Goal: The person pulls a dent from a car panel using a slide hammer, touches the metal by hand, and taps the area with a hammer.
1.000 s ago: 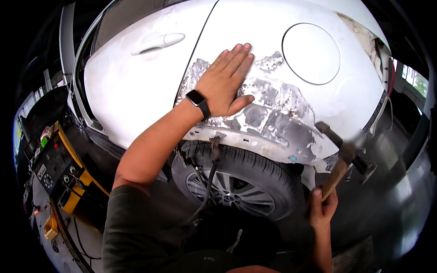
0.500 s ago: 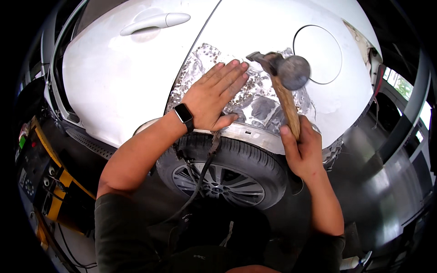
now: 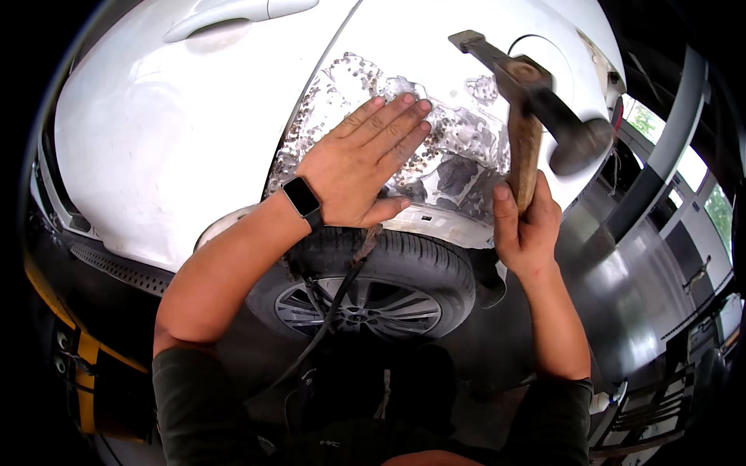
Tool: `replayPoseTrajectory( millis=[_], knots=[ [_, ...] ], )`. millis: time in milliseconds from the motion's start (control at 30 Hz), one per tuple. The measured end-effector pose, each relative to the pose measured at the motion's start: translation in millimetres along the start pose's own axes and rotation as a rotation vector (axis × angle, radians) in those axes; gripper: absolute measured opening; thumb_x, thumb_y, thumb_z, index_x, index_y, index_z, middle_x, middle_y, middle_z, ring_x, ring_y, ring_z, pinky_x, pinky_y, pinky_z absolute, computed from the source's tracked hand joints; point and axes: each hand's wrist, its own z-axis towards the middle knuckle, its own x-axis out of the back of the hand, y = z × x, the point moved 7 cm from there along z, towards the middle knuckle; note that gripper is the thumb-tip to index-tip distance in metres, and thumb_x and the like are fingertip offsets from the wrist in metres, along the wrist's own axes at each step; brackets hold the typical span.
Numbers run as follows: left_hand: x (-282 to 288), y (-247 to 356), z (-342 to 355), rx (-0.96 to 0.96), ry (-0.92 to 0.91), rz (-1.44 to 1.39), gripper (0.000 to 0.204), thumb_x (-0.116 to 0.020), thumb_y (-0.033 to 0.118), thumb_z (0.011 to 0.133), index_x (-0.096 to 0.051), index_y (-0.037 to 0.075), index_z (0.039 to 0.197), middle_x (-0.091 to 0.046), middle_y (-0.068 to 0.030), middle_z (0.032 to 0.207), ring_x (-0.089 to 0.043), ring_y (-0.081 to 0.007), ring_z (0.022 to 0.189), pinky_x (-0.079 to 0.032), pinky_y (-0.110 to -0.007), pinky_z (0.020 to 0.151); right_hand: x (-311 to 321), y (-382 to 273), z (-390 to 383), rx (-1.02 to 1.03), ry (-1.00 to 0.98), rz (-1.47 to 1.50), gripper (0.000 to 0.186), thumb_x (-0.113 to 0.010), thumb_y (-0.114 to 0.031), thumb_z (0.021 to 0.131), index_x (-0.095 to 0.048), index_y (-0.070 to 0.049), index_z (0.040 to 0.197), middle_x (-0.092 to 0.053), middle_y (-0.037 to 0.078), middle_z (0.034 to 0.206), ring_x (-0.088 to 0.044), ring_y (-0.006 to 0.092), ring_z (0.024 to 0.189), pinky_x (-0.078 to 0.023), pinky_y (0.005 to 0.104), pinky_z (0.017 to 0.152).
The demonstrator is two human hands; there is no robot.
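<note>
My left hand [image 3: 364, 159] lies flat on the damaged, partly bare-metal patch [image 3: 458, 172] of a white car's rear side panel, fingers stretched out toward the upper right. A dark watch sits on that wrist. In my right hand [image 3: 530, 227] is a body hammer [image 3: 527, 128], gripped near the lower end of its wooden handle. Its dark metal head is raised in front of the panel, with a flat blade-like end at upper left and a round face, smeared by motion, at lower right. The hammer head partly hides the round fuel flap [image 3: 542, 48].
Below the panel is the rear wheel [image 3: 357, 304], with a cable [image 3: 330, 318] and clamp hanging from the arch edge. A white door [image 3: 155, 147] with a handle is at left. A yellow and black machine [image 3: 87, 380] stands lower left, and a grey post [image 3: 660, 163] at right.
The hammer has swung up and to the right, away from the patch, and turned. My left hand stays flat on the panel. The view has shifted slightly.
</note>
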Motion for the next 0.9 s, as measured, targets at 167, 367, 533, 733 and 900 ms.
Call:
replayPoseTrajectory(
  millis=[167,367,533,733,900],
  knots=[
    [-3.2,-1.4,-3.3,0.015,-0.014,0.032,0.089,-0.061,0.052,0.092,-0.035,-0.001,0.159,-0.027,-0.0171,0.17,-0.018,-0.0303,0.16,-0.012,-0.045,0.131,-21.7,18.9,-1.3,-0.214,-0.234,-0.16,0.026,-0.068,-0.025,0.1,-0.056,-0.003,0.101,-0.065,0.021,0.072,-0.066,0.0432,0.065,-0.052,0.045,0.059],
    [-2.7,0.3,-1.7,-0.01,0.024,-0.009,0.09,-0.063,0.048,0.087,-0.037,-0.003,0.157,-0.029,-0.0195,0.169,-0.021,-0.032,0.159,-0.013,-0.046,0.131,-6.9,-1.3,-8.4,0.027,0.051,-0.003,0.025,-0.069,-0.021,0.099,-0.056,-0.002,0.108,-0.067,0.021,0.074,-0.068,0.0441,0.068,-0.054,0.0424,0.061],
    [-4.4,-0.7,-4.6,0.011,0.031,-0.016,0.091,-0.064,0.048,0.086,-0.038,-0.003,0.157,-0.029,-0.0184,0.169,-0.021,-0.0319,0.159,-0.013,-0.046,0.131,-25.9,17.4,-2.6,-0.201,-0.224,-0.139,0.025,-0.069,-0.021,0.098,-0.053,-0.002,0.098,-0.065,0.021,0.072,-0.067,0.0454,0.066,-0.053,0.0443,0.058],
    [-2.6,0.2,-3.3,0.002,0.027,-0.013,0.089,-0.063,0.046,0.087,-0.038,-0.002,0.157,-0.029,-0.018,0.169,-0.022,-0.0322,0.159,-0.014,-0.046,0.131,-19.3,8.0,-1.2,-0.103,-0.086,-0.104,0.025,-0.068,-0.023,0.1,-0.054,-0.002,0.099,-0.064,0.021,0.067,-0.067,0.0446,0.063,-0.052,0.0448,0.058],
    [-3.2,0.2,-2.0,0.01,0.012,0.001,0.089,-0.064,0.046,0.087,-0.038,-0.002,0.157,-0.029,-0.0177,0.169,-0.022,-0.0322,0.159,-0.015,-0.046,0.131,-15.0,6.0,0.5,-0.071,-0.011,-0.083,0.025,-0.068,-0.023,0.1,-0.055,-0.002,0.101,-0.064,0.022,0.067,-0.067,0.0446,0.064,-0.053,0.045,0.058]
  ],
)
